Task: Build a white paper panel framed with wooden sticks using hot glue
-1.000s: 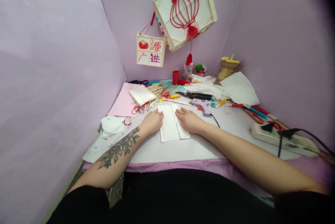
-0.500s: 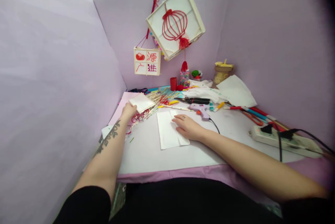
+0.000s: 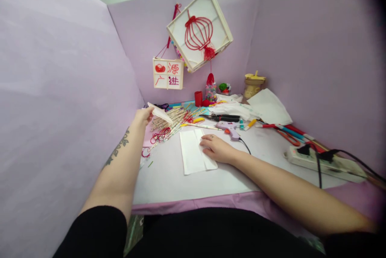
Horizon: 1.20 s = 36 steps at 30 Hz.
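Near the back left of the table, my left hand (image 3: 146,115) pinches the near corner of a white panel (image 3: 161,113), which is lifted and tilted over a pile of thin sticks (image 3: 172,119). Folded white paper (image 3: 192,156) lies flat at the middle of the table. My right hand (image 3: 217,149) rests on its right side, fingers spread loosely over the paper. Just beyond that hand is a purple glue gun (image 3: 230,129). Red cord (image 3: 161,134) lies below the white panel.
Black-handled pliers (image 3: 221,117) lie behind the glue gun. A power strip (image 3: 325,162) with black cables is at the right. White sheets (image 3: 269,106), a lidded cup (image 3: 255,85) and a red holder (image 3: 198,98) stand or lie at the back. A lantern panel (image 3: 200,31) hangs above.
My left hand has moved slightly left and up, and the white panel in it has tilted steeply. My right hand has stayed on the folded paper. The view has shifted slightly.
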{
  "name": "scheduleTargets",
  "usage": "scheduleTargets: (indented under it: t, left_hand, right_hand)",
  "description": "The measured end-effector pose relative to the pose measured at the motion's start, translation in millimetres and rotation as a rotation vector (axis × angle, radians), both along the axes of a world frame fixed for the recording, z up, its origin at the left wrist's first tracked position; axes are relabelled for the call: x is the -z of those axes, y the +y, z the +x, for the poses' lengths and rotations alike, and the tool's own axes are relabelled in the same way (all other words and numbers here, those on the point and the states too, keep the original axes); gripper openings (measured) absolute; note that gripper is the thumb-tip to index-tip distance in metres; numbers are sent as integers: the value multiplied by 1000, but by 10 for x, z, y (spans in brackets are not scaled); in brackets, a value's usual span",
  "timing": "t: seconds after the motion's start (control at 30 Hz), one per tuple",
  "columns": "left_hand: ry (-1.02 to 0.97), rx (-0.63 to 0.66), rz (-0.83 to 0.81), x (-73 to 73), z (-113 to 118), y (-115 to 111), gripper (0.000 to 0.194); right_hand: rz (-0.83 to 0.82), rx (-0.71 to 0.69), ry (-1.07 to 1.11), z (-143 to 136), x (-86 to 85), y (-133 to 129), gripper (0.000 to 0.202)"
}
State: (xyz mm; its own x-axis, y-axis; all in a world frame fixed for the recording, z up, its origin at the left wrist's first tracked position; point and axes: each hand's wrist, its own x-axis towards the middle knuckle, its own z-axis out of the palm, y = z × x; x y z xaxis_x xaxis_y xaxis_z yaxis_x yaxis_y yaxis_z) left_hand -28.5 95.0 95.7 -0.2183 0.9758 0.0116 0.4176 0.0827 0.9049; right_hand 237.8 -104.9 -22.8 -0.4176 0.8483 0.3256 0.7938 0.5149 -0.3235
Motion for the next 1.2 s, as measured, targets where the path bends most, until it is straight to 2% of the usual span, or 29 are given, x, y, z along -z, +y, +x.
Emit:
scheduleTargets:
  t: [0.1, 0.2, 0.27, 0.37, 0.43, 0.5, 0.63, 0.67, 0.73, 0.87, 1.0, 1.07, 1.2]
  left_hand:
    - [110, -30, 122, -208, -99, -21, 19]
    - [501, -14, 324, -275, -155, -122, 28]
    - [789, 81, 386, -180, -130, -228, 31]
    - [1114, 266, 361, 145, -35, -401, 28]
    - [1145, 327, 335, 380, 27, -487, 19]
    - [1187, 364, 309, 540, 79, -552, 18]
    - [1149, 393, 411, 623, 236, -752, 27]
    - [1135, 432, 430, 634, 293, -828, 29]
    - [1118, 658, 413, 690, 408, -994, 27]
    - [1099, 827, 415, 903, 507, -1234, 24]
    - [1040, 860, 432, 1015, 423, -1289, 25]
    - [1004, 848, 394, 1006, 386, -1294, 24]
    - [975, 741, 368, 946, 372, -1304, 32]
  right_hand:
    - [-6, -10, 21, 7, -5, -2, 28]
    - [-21, -16, 24, 7, -21, -8, 28]
    - [-24, -23, 17, 4, -35, -15, 28]
    - [-17, -36, 12, -1, -47, -27, 26]
    - [-12, -40, 20, -2, -45, -31, 26]
    - [-11, -44, 29, -2, -36, -27, 26]
    - [-5, -21, 40, 1, -16, -3, 29]
    - [-1, 13, 42, 3, -11, 5, 30]
    - [12, 100, 39, 11, 4, 20, 32]
    - [-19, 161, -23, 30, 48, 44, 37]
    - [-30, 122, -87, 30, 77, 62, 38]
    - [-14, 99, -118, 28, 80, 75, 39]
    - [-26, 95, -167, 43, 83, 94, 44]
